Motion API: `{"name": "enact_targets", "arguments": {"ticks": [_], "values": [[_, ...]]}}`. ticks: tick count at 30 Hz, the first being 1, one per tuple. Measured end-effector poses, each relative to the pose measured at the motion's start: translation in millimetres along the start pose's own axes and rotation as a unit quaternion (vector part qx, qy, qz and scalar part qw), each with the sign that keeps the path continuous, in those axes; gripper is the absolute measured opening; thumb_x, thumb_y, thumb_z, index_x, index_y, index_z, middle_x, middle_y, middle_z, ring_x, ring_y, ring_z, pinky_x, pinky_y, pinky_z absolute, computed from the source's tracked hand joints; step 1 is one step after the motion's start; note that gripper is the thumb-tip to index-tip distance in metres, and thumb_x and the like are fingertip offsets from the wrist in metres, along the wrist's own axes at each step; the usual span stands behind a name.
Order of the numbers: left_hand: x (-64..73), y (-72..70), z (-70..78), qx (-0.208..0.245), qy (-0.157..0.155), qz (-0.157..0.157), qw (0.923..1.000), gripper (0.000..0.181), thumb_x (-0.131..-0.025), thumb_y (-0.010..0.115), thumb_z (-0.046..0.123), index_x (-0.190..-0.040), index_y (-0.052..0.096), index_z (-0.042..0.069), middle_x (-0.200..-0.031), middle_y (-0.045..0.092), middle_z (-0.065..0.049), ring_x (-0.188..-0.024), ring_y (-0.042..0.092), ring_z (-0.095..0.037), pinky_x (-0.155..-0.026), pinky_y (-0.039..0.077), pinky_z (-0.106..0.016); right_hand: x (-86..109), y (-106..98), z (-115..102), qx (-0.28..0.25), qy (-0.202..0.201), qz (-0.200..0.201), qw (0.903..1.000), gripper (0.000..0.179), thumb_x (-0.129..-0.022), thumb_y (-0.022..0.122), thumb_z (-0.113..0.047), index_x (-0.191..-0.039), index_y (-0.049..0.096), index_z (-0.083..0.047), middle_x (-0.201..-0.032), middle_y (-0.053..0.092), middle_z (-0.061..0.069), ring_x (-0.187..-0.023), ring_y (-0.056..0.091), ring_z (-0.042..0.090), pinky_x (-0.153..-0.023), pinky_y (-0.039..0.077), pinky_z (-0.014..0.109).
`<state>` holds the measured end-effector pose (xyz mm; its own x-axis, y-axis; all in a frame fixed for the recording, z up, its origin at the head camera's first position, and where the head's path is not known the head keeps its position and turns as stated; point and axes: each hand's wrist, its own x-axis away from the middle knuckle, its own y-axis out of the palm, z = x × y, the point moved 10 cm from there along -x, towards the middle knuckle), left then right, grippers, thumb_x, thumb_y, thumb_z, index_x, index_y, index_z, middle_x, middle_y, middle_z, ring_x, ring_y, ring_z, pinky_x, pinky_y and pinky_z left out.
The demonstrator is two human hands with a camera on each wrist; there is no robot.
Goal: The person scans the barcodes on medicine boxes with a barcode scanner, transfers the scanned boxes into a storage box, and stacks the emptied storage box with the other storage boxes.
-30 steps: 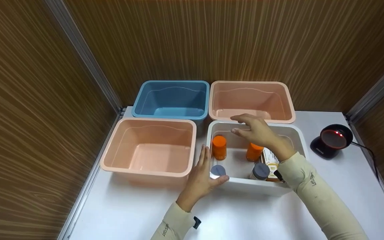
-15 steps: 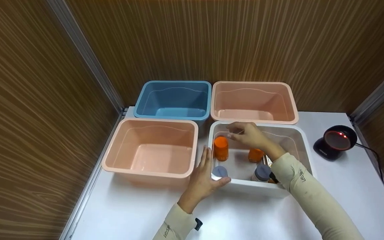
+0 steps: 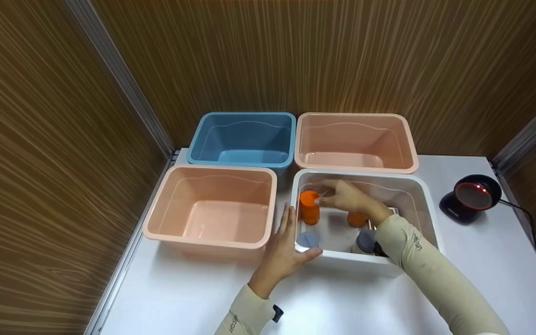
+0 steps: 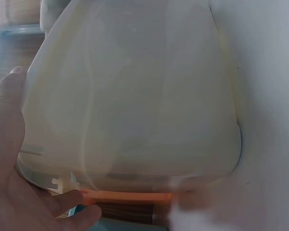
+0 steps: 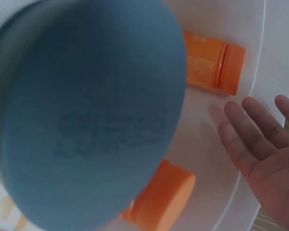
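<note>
A white bin (image 3: 365, 174) holds two orange-capped bottles, the left one (image 3: 309, 213) upright near the side wall and the other (image 3: 356, 219) partly behind my right wrist. Two grey-lidded bottles stand along its front, one at the left corner (image 3: 308, 239) and one (image 3: 365, 242) by my sleeve. My right hand (image 3: 342, 197) reaches inside, fingertips right by the left orange cap; in the right wrist view its fingers are extended and hold nothing. A large grey lid (image 5: 96, 115) fills much of that view. My left hand (image 3: 279, 256) rests with straight fingers against the bin's front left corner.
A peach bin (image 3: 207, 244) stands left of the white one. Behind are a blue bin (image 3: 240, 164) and another peach bin (image 3: 356, 115). A black scanner (image 3: 454, 209) with red lights and a cable stands at right. Wood-grain panels enclose the table.
My right hand has sunk lower into the white bin and drawn closer to the left orange-capped bottle. My left hand keeps its place at the corner.
</note>
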<state>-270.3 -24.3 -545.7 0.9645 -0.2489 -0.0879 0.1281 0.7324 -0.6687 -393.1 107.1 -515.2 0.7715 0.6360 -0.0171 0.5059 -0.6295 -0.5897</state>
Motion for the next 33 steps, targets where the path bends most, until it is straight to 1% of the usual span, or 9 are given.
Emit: {"name": "enact_targets", "arguments": {"ticks": [3, 4, 9, 15, 21, 23, 26, 29, 33], "values": [[-0.3, -1.1, -1.3, 0.002, -0.002, 0.001, 1.0000, 0.123, -0.080, 0.064, 0.077, -0.163, 0.003, 0.013, -0.169, -0.008, 0.000, -0.151, 0.016, -0.034, -0.115, 0.024, -0.059, -2.3, 2, 0, -0.012, -0.003, -0.004, 0.9999, 0.051, -0.095, 0.071, -0.013, -0.142, 0.056, -0.001, -0.133, 0.063, 0.019, -0.117, 0.061, 0.039, -0.100, 0.047, 0.054], [-0.4, -1.4, -1.8, 0.003, -0.003, 0.001, 1.0000, 0.122, -0.080, 0.065, 0.077, -0.163, 0.003, 0.012, -0.169, -0.007, -0.001, -0.151, 0.016, -0.034, -0.115, 0.024, -0.059, -2.2, 2, -5, -0.021, -0.002, -0.002, 0.9998, 0.050, -0.096, 0.069, -0.011, -0.142, 0.055, 0.001, -0.134, 0.062, 0.021, -0.118, 0.060, 0.041, -0.101, 0.045, 0.056], [-0.9, -1.8, -2.5, 0.001, -0.004, 0.003, 1.0000, 0.122, -0.080, 0.066, 0.075, -0.163, 0.004, 0.010, -0.169, -0.006, -0.003, -0.151, 0.016, -0.037, -0.114, 0.025, -0.061, -11.2, 5, -3, -0.047, 0.004, 0.007, 0.9989, 0.043, -0.098, 0.066, -0.009, -0.138, 0.057, 0.004, -0.132, 0.063, 0.023, -0.118, 0.061, 0.039, -0.100, 0.047, 0.053], [-0.7, -0.8, -1.8, 0.001, -0.005, 0.002, 1.0000, 0.122, -0.080, 0.066, 0.076, -0.163, 0.004, 0.010, -0.169, -0.006, -0.004, -0.150, 0.017, -0.038, -0.113, 0.026, -0.060, -20.9, 8, 3, -0.022, 0.016, 0.012, 0.9996, 0.036, -0.098, 0.066, -0.009, -0.132, 0.064, 0.002, -0.126, 0.067, 0.019, -0.113, 0.064, 0.033, -0.096, 0.051, 0.048], [-1.4, 1.0, -1.6, -0.005, -0.009, 0.002, 0.9999, 0.122, -0.080, 0.068, 0.073, -0.164, 0.004, 0.013, -0.170, -0.002, -0.007, -0.149, 0.022, -0.039, -0.113, 0.030, -0.058, -23.4, 0, 11, -0.003, 0.046, 0.053, 0.9975, 0.027, -0.099, 0.064, -0.010, -0.124, 0.071, -0.003, -0.119, 0.071, 0.011, -0.110, 0.064, 0.030, -0.099, 0.049, 0.049], [-1.6, 1.4, -1.5, -0.006, -0.009, 0.003, 0.9999, 0.122, -0.079, 0.069, 0.073, -0.164, 0.005, 0.013, -0.170, -0.001, -0.008, -0.148, 0.024, -0.039, -0.112, 0.030, -0.058, -24.0, -1, 12, -0.004, 0.039, 0.056, 0.9976, 0.026, -0.099, 0.064, -0.009, -0.123, 0.071, -0.001, -0.117, 0.071, 0.012, -0.109, 0.065, 0.031, -0.099, 0.049, 0.050], [-1.5, 1.4, -0.9, -0.006, -0.007, 0.003, 1.0000, 0.122, -0.079, 0.069, 0.073, -0.164, 0.006, 0.012, -0.170, -0.001, -0.007, -0.148, 0.023, -0.038, -0.112, 0.030, -0.058, -25.7, 4, 12, -0.002, 0.021, 0.029, 0.9994, 0.030, -0.097, 0.066, -0.008, -0.126, 0.069, 0.001, -0.120, 0.070, 0.014, -0.113, 0.064, 0.032, -0.098, 0.049, 0.049], [-1.0, 1.0, -0.8, -0.008, -0.004, 0.005, 1.0000, 0.122, -0.079, 0.069, 0.074, -0.164, 0.006, 0.012, -0.170, -0.001, -0.007, -0.148, 0.024, -0.038, -0.112, 0.031, -0.058, -27.0, 12, 14, 0.026, 0.011, -0.008, 0.9996, 0.037, -0.094, 0.071, -0.010, -0.130, 0.066, -0.002, -0.128, 0.066, 0.014, -0.118, 0.060, 0.032, -0.103, 0.046, 0.049], [-0.3, 0.1, -1.4, -0.004, -0.004, 0.006, 1.0000, 0.122, -0.079, 0.068, 0.074, -0.164, 0.005, 0.013, -0.170, -0.003, -0.004, -0.148, 0.025, -0.039, -0.112, 0.031, -0.058, -27.2, 22, 18, 0.067, 0.012, -0.047, 0.9966, 0.048, -0.089, 0.076, -0.009, -0.135, 0.063, -0.006, -0.133, 0.061, 0.012, -0.117, 0.055, 0.032, -0.106, 0.041, 0.051]]}}
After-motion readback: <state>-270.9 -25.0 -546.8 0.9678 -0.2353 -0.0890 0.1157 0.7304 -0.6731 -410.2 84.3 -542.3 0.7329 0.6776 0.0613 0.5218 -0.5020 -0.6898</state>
